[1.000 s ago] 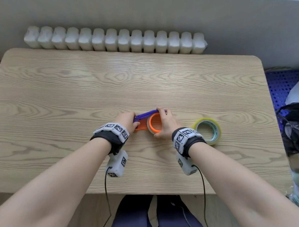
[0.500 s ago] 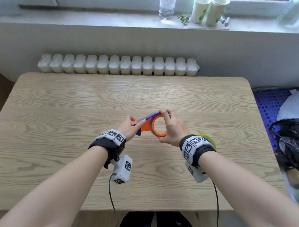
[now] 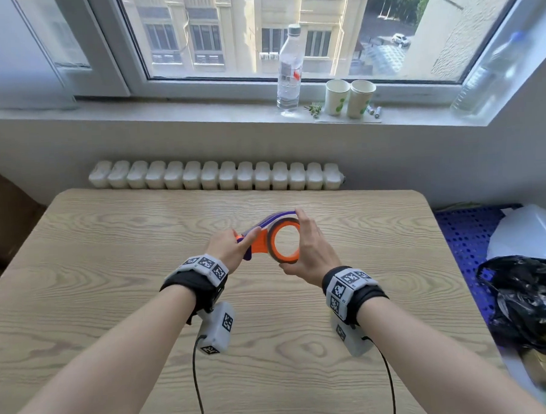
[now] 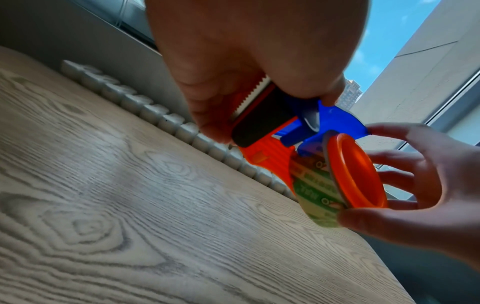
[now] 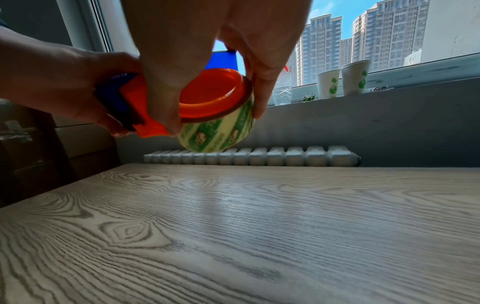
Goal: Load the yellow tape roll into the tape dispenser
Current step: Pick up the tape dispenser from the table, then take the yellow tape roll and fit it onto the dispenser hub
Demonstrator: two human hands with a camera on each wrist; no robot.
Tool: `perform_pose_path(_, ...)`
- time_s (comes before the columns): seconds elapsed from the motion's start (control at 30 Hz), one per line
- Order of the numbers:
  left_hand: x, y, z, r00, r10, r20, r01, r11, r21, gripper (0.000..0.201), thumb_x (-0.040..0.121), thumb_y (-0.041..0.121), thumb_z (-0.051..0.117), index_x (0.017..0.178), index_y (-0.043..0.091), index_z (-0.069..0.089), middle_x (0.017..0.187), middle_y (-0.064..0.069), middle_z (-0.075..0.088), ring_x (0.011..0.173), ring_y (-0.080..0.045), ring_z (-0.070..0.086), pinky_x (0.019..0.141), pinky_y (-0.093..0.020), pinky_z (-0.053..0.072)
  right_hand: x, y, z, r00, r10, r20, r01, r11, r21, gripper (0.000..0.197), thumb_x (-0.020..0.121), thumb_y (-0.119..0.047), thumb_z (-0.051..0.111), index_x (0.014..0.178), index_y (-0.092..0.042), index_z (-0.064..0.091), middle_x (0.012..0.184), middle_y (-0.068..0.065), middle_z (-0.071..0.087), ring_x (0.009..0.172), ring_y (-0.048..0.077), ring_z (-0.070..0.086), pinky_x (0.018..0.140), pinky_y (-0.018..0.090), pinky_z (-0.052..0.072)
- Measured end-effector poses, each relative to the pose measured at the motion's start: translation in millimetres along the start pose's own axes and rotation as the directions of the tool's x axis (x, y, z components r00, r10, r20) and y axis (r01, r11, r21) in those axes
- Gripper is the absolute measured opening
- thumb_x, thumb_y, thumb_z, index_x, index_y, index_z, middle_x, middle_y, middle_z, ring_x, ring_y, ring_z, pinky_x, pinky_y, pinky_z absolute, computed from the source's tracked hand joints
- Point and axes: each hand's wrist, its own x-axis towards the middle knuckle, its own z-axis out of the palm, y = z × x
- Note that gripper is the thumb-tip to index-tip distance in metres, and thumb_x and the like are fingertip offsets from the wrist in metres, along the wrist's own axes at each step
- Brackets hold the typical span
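Light wood-grain table (image 3: 118, 276) pushed up against a white radiator (image 3: 215, 177) under a big window, apartment blocks outside. On the windowsill (image 3: 167, 113) there's a clear water bottle (image 3: 288, 68), two paper cups (image 3: 350, 97) with green print, and a couple of batteries (image 3: 374, 111) next to them. Off the right edge of the table sits a blue perforated crate (image 3: 467, 239) with a black plastic bag (image 3: 532, 302) and a white bag (image 3: 529, 236).

Both hands are up off the table holding the tape dispenser (image 3: 268, 238), an orange and blue handheld one. The left hand (image 3: 228, 248) grips the cutter end; the left wrist view shows its fingers wrapped round the black pad and the serrated blade. The right hand (image 3: 308, 252) is curled round the orange hub, thumb below and fingers over the top.

There is a tape roll (image 5: 218, 131) sitting on that hub, pale yellow-green with green stripes and little printed logos. So it's right inside the right hand's grip, thumb and fingertips touching its rim, clear of the table. The writing on the roll is too blurry to read, same with the bottle's label.

Both wrists wear black bands with square black-and-white marker tags and a small white camera box hanging underneath.
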Motion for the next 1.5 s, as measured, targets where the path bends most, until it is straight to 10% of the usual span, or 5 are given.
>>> perform_pose_path(0.33, 1.0, -10.8, 5.8, 0.998, -0.045, -0.053, 0.042, 0.998, -0.054, 0.091, 0.069, 0.080, 0.021, 0.081, 0.004, 0.068, 0.082, -0.011, 0.073, 0.082, -0.031, 0.065, 0.083, -0.042, 0.047, -6.7, -6.7, -6.4, 0.996, -0.057, -0.069, 0.059, 0.998, 0.024, 0.104, 0.064, -0.032, 0.078, 0.144, -0.003, 0.018, 0.139, 0.012, 0.039, 0.130, 0.024, 0.039, 0.104, 0.031, 0.037)
perform_pose_path(0.67, -0.6, -47.0, 4.7, 0.974, -0.181, -0.135, 0.161, 0.976, -0.147, 0.057, 0.091, 0.058, 0.035, 0.114, 0.008, 0.051, 0.107, -0.018, 0.069, 0.104, -0.036, 0.059, 0.089, -0.039, 0.041, -14.8, 4.9, 8.2, 0.982, -0.060, -0.179, 0.071, 0.996, 0.052, 0.101, 0.062, -0.034, 0.076, 0.141, -0.001, 0.022, 0.136, 0.014, 0.035, 0.128, 0.028, 0.037, 0.110, 0.033, 0.034)
perform_pose_path(1.1, -7.5, -94.2, 13.7, 0.981, -0.186, -0.064, 0.160, 0.944, -0.289, 0.052, 0.085, 0.062, 0.040, 0.092, 0.014, 0.058, 0.068, 0.003, 0.057, 0.074, -0.025, 0.055, 0.082, -0.047, 0.051, -63.4, 30.3, 80.3, 0.939, 0.186, 0.289, -0.159, 0.981, -0.112, 0.098, 0.067, -0.040, 0.075, 0.143, -0.012, 0.020, 0.143, 0.006, 0.035, 0.129, 0.025, 0.041, 0.105, 0.039, 0.036)
perform_pose_path(1.3, -8.6, -94.3, 21.5, 0.988, -0.151, 0.021, 0.151, 0.950, -0.274, 0.091, 0.058, 0.082, 0.031, 0.091, 0.004, 0.066, 0.075, -0.012, 0.067, 0.076, -0.038, 0.068, 0.080, -0.051, 0.056, -66.4, 34.1, 90.5, 0.902, 0.229, 0.366, -0.181, 0.970, -0.162, 0.102, 0.067, -0.034, 0.077, 0.146, -0.018, 0.015, 0.150, 0.003, 0.032, 0.132, 0.026, 0.041, 0.106, 0.039, 0.035)
perform_pose_path(1.5, -5.5, -87.7, 29.4, 0.989, -0.124, 0.080, 0.143, 0.940, -0.310, 0.075, 0.086, 0.060, 0.043, 0.095, -0.011, 0.065, 0.076, -0.015, 0.062, 0.071, -0.027, 0.059, 0.078, -0.048, 0.055, -70.5, 41.4, 94.2, 0.881, 0.245, 0.405, -0.190, 0.967, -0.171, 0.102, 0.067, -0.030, 0.078, 0.146, -0.019, 0.014, 0.152, 0.003, 0.029, 0.135, 0.024, 0.037, 0.108, 0.037, 0.031)
